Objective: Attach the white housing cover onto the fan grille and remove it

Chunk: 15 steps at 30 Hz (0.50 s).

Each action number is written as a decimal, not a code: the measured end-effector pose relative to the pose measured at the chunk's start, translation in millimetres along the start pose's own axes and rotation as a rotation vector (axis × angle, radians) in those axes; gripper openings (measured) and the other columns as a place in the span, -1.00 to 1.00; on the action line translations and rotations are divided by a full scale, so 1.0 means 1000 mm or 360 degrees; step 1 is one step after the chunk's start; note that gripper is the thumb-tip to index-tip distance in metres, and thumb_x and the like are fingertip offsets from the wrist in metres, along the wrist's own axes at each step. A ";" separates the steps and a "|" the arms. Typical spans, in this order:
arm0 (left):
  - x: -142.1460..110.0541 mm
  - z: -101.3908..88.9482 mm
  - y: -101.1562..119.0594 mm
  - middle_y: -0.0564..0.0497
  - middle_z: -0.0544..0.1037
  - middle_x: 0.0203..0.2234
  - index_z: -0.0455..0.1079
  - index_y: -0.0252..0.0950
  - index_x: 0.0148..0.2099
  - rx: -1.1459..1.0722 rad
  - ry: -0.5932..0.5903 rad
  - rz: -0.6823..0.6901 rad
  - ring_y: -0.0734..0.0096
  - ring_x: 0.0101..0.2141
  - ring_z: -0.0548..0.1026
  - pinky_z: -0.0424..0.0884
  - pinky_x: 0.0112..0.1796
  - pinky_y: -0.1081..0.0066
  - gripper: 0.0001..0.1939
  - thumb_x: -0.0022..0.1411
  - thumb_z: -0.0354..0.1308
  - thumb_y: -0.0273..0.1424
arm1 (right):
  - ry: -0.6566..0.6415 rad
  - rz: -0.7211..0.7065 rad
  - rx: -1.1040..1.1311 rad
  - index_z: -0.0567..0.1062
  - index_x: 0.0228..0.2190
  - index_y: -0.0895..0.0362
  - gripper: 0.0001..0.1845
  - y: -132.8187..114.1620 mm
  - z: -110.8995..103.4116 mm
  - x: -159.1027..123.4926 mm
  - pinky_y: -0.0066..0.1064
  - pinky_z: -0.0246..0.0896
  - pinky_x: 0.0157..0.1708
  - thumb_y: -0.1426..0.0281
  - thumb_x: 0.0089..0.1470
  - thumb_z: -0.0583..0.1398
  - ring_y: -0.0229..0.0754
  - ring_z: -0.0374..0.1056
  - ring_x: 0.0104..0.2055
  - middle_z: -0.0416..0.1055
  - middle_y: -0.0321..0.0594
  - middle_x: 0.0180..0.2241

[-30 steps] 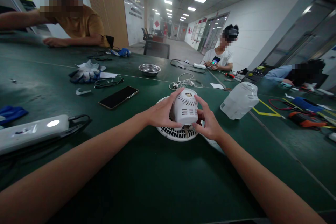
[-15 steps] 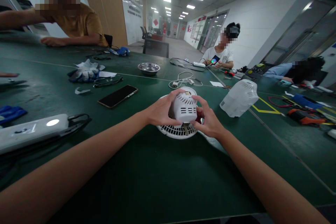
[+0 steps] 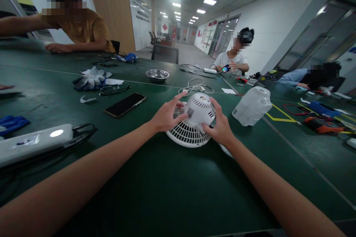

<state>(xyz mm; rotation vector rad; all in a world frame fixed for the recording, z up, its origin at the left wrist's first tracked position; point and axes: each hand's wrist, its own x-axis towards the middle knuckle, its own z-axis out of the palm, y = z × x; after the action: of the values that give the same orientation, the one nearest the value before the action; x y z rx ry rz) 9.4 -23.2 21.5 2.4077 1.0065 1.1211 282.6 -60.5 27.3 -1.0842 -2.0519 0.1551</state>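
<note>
A small white fan lies face down, its round grille (image 3: 187,136) on the green table and its slotted motor housing (image 3: 199,109) on top. My right hand (image 3: 221,123) grips the housing from the right, thumb in front and fingers behind. To the left of the housing is my left hand (image 3: 167,115), its fingers spread over the grille. The left thumb tip is close to the housing's side; whether it touches, I cannot tell. A white slotted plastic cover (image 3: 252,106) stands tilted on the table right of my right hand.
Left lie a black phone (image 3: 125,104), a white power strip (image 3: 36,143) and gloves (image 3: 90,78). Beyond the fan are a metal bowl (image 3: 157,75) and a white cable (image 3: 196,87). An orange multimeter (image 3: 322,124) is far right. Several people sit around the table.
The motor housing has turned and tilted, showing a dark label on its left side. My left hand has loosened from it and spread its fingers, while my right hand keeps hold.
</note>
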 end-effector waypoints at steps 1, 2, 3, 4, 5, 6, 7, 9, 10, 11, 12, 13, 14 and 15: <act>0.000 -0.001 -0.005 -0.19 0.56 0.10 0.06 -0.19 0.51 0.0000 0.0079 -0.0124 -0.03 0.11 0.51 0.34 0.17 -0.09 -0.27 0.44 0.09 -0.04 | 0.0004 0.0061 0.0025 0.00 0.45 -0.14 0.07 0.005 -0.001 0.000 0.32 0.28 0.24 0.26 0.04 0.34 0.32 0.33 0.30 0.15 -0.06 0.45; -0.001 -0.001 -0.010 -0.20 0.56 0.12 0.15 -0.21 0.47 0.0001 0.0140 -0.0268 -0.02 0.14 0.49 0.33 0.18 -0.07 -0.35 0.48 0.01 -0.06 | -0.0008 0.0128 0.0057 -0.01 0.46 -0.14 0.07 0.009 -0.002 0.000 0.32 0.30 0.22 0.24 0.05 0.35 0.32 0.34 0.28 0.17 -0.04 0.44; -0.002 0.000 -0.015 -0.22 0.56 0.13 0.25 -0.26 0.41 -0.0039 0.0179 -0.0420 -0.01 0.14 0.50 0.35 0.16 -0.03 -0.40 0.50 -0.06 -0.06 | -0.0036 0.0192 0.0092 -0.01 0.47 -0.13 0.09 0.012 -0.003 0.000 0.32 0.33 0.19 0.20 0.06 0.37 0.32 0.36 0.26 0.20 -0.02 0.42; -0.003 0.000 -0.020 -0.22 0.58 0.10 0.34 -0.30 0.33 -0.0108 0.0175 -0.0557 0.01 0.10 0.53 0.38 0.14 0.01 -0.42 0.53 -0.13 -0.05 | -0.0072 0.0245 0.0127 -0.01 0.47 -0.11 0.12 0.015 -0.004 0.000 0.31 0.35 0.17 0.16 0.04 0.40 0.31 0.38 0.24 0.24 0.00 0.40; -0.004 0.001 -0.024 -0.20 0.61 0.06 0.43 -0.31 0.23 -0.0166 0.0163 -0.0664 0.02 0.07 0.56 0.39 0.11 0.05 -0.42 0.54 -0.17 -0.03 | -0.0105 0.0290 0.0159 0.00 0.47 -0.09 0.16 0.017 -0.005 -0.001 0.30 0.37 0.15 0.12 0.01 0.43 0.31 0.41 0.21 0.29 0.03 0.37; -0.005 0.001 -0.029 -0.17 0.63 0.02 0.48 -0.28 0.16 -0.0210 0.0158 -0.0717 0.03 0.05 0.57 0.41 0.09 0.08 -0.42 0.53 -0.17 -0.01 | -0.0119 0.0327 0.0184 0.02 0.47 -0.07 0.19 0.018 -0.005 -0.001 0.29 0.39 0.13 0.09 -0.03 0.46 0.29 0.43 0.17 0.34 0.04 0.32; -0.006 0.002 -0.033 -0.14 0.65 -0.01 0.50 -0.27 0.12 -0.0256 0.0157 -0.0732 0.04 0.02 0.58 0.42 0.07 0.10 -0.43 0.53 -0.16 0.01 | -0.0110 0.0357 0.0200 0.06 0.46 -0.06 0.21 0.018 -0.006 -0.002 0.28 0.41 0.11 0.07 -0.07 0.49 0.28 0.46 0.12 0.39 0.05 0.28; -0.008 0.003 -0.041 -0.11 0.67 -0.07 0.52 -0.25 0.08 -0.0403 0.0209 -0.0699 0.06 -0.03 0.60 0.45 0.02 0.13 -0.44 0.51 -0.12 0.03 | -0.0037 0.0412 0.0241 0.16 0.42 -0.03 0.21 0.016 -0.005 -0.001 0.25 0.42 0.08 0.06 -0.15 0.53 0.24 0.49 0.03 0.47 0.02 0.19; -0.008 0.004 -0.045 -0.11 0.67 -0.09 0.51 -0.26 0.08 -0.0518 0.0262 -0.0664 0.07 -0.06 0.61 0.47 -0.01 0.14 -0.43 0.50 -0.11 0.04 | 0.0023 0.0443 0.0301 0.20 0.40 -0.02 0.21 0.014 -0.005 -0.001 0.23 0.43 0.07 0.06 -0.18 0.54 0.21 0.50 0.01 0.49 0.00 0.15; -0.008 0.004 -0.048 -0.12 0.67 -0.09 0.51 -0.27 0.09 -0.0646 0.0332 -0.0619 0.09 -0.08 0.62 0.48 -0.03 0.15 -0.42 0.51 -0.12 0.05 | 0.0092 0.0487 0.0402 0.22 0.38 -0.02 0.20 0.012 -0.004 0.000 0.19 0.44 0.06 0.07 -0.21 0.55 0.19 0.51 -0.01 0.52 -0.03 0.12; -0.007 0.004 -0.051 -0.13 0.67 -0.08 0.50 -0.28 0.11 -0.0765 0.0410 -0.0561 0.10 -0.08 0.61 0.50 -0.04 0.15 -0.41 0.51 -0.14 0.05 | 0.0163 0.0544 0.0539 0.24 0.36 -0.02 0.18 0.010 -0.003 0.001 0.14 0.46 0.04 0.08 -0.22 0.56 0.17 0.52 -0.03 0.54 -0.06 0.08; -0.007 0.005 -0.052 -0.14 0.66 -0.05 0.50 -0.28 0.11 -0.0848 0.0486 -0.0497 0.11 -0.07 0.61 0.50 -0.04 0.16 -0.40 0.51 -0.15 0.06 | 0.0231 0.0615 0.0700 0.26 0.34 -0.02 0.14 0.007 -0.002 0.002 0.09 0.48 0.02 0.09 -0.22 0.55 0.13 0.53 -0.06 0.57 -0.10 0.03; -0.006 0.005 -0.053 -0.14 0.65 0.00 0.50 -0.27 0.12 -0.0888 0.0543 -0.0436 0.12 -0.04 0.60 0.50 -0.02 0.17 -0.40 0.51 -0.13 0.06 | 0.0292 0.0695 0.0865 0.30 0.30 -0.03 0.07 0.004 -0.001 0.003 0.03 0.49 -0.02 0.10 -0.19 0.54 0.10 0.55 -0.09 0.59 -0.14 -0.02; -0.005 0.006 -0.053 -0.15 0.63 0.05 0.51 -0.26 0.12 -0.0888 0.0574 -0.0391 0.12 0.00 0.58 0.50 0.01 0.17 -0.42 0.50 -0.09 0.07 | 0.0345 0.0775 0.1023 0.34 0.24 -0.03 -0.03 0.001 0.000 0.004 -0.01 0.50 -0.05 0.10 -0.16 0.52 0.06 0.56 -0.13 0.61 -0.19 -0.08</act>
<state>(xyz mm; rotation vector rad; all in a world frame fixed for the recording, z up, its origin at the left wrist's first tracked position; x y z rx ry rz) -13.4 11.2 -12.5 1.6385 0.9025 1.5288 281.8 -56.9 29.0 -1.0935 -1.3587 0.8402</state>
